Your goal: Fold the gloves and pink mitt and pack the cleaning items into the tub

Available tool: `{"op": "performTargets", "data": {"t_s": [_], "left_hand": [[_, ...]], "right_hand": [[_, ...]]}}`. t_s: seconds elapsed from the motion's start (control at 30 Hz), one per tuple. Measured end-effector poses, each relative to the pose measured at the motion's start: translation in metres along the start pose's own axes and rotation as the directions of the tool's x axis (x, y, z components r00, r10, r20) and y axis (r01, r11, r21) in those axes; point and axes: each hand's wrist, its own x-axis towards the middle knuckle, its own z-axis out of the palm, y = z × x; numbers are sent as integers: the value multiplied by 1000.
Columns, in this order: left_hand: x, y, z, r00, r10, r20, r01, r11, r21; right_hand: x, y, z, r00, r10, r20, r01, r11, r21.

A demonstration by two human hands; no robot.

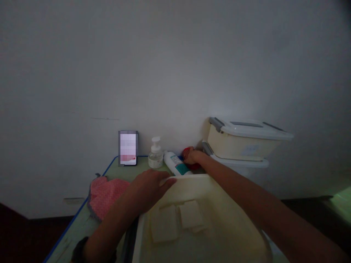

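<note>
A cream plastic box (233, 204), its top uncovered, stands in front of me. Inside lie several flat, pale squarish pieces (164, 223), too plain to name. At the box's far left corner, my left hand (150, 188) grips the rim, thumb on the inner side. My right hand (193, 156) reaches past the far rim toward the wall, fingers closed around a red piece with white dots (187, 152), which looks like cloth. More red shows below that hand. Just left of it, a white bottle with a green label (175, 163) lies tilted behind the box.
Against the wall stand a clear pump bottle (155, 159) and a phone (128, 148). A pink cloth with grey edging (102, 195) lies at the left of the green, blue-edged table (67, 239). Lidded storage boxes (236, 144) are stacked at the right.
</note>
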Motion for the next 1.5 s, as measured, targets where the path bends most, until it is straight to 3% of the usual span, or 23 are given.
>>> {"op": "performTargets", "data": {"t_s": [0.13, 0.27, 0.4, 0.43, 0.5, 0.57, 0.6, 0.63, 0.7, 0.83, 0.9, 1.03, 1.13, 1.23, 1.37, 1.5], "left_hand": [[0, 3, 0, 1000, 3, 17, -3, 1000, -7], [-1, 7, 0, 1000, -9, 17, 9, 1000, 22], [-2, 9, -1, 999, -37, -5, 37, 997, 70], [-2, 9, 0, 999, -42, -16, 43, 995, 88], [-3, 9, 0, 997, -40, -62, 47, 992, 113], [-2, 7, 2, 990, -12, -144, 28, 993, 112], [-2, 6, 2, 981, 10, -196, 11, 994, 105], [-1, 5, 2, 969, 40, -246, -17, 995, 97], [-1, 4, 2, 939, 125, -320, -104, 991, 83], [-5, 19, 1, 855, 298, -424, -319, 947, 23], [-9, 31, 1, 821, 324, -471, -376, 926, -19], [-14, 45, 2, 793, 300, -531, -398, 914, -78], [-13, 41, 4, 818, 278, -504, -438, 868, -233], [-11, 35, 8, 862, 265, -432, -443, 808, -390], [-11, 34, 10, 880, 286, -380, -451, 754, -477], [-13, 35, 9, 885, 288, -365, -450, 728, -517]], "right_hand": [[-18, -5, -13, 989, 68, -134, -64, 997, 29], [-49, -8, -41, 961, 36, -276, -10, 995, 96], [-96, 6, -57, 937, 12, -350, 66, 975, 212], [-108, 11, -57, 922, -8, -388, 167, 910, 379], [-130, 18, -54, 921, -67, -384, 335, 637, 694], [-146, 23, -49, 934, -135, -331, 357, 329, 874], [-151, 24, -46, 934, -161, -317, 348, 226, 910], [-155, 25, -44, 932, -181, -313, 342, 158, 927], [-158, 25, -43, 923, -206, -326, 351, 102, 931], [-163, 21, -43, 893, -284, -350, 391, 105, 914], [-168, 19, -43, 878, -330, -348, 416, 164, 894], [-178, 20, -43, 826, -449, -340, 486, 265, 833], [-178, 27, -43, 802, -515, -301, 485, 268, 833], [-175, 32, -43, 813, -505, -292, 488, 316, 814], [-175, 33, -41, 820, -481, -310, 511, 372, 775], [-177, 30, -41, 819, -478, -317, 512, 363, 778]]}}
